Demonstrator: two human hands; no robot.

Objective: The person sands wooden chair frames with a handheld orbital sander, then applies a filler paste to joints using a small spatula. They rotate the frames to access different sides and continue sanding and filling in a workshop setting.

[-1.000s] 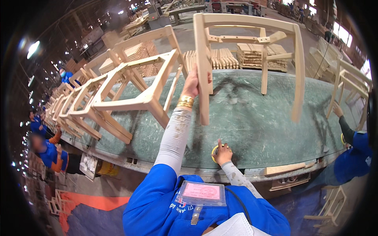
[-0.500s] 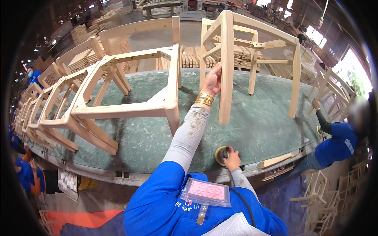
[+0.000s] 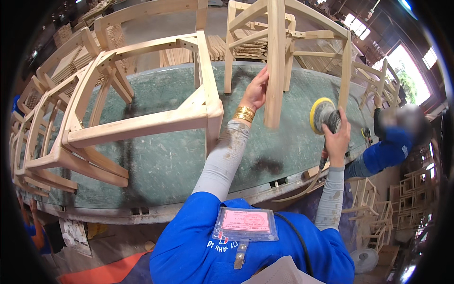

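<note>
Since the earlier frame the right hand has come up off the near edge of the surface, bringing the orbital sander with it; the sander now sits right of centre, its yellow-rimmed disc turned toward the chair leg. The right fingers are curled tight round the sander's dark body, and a pale hose trails from under that hand down to the surface edge.

The left hand holds its place at centre frame, its fingers wrapped round the front leg of the upright chair frame, which stands on the green, dusty surface in the upper middle. Gold bangles ring the wrist above a grey sleeve.

To the left, a second unfinished wooden chair frame lies tipped on its side on the same surface, near the left forearm, with more frames lined up behind it toward the left edge. Stacks of wooden slats lie at the far side of the surface.

At the right edge another person in blue bends over the surface end. A pink badge in a clear sleeve hangs on the blue jacket at the bottom.
</note>
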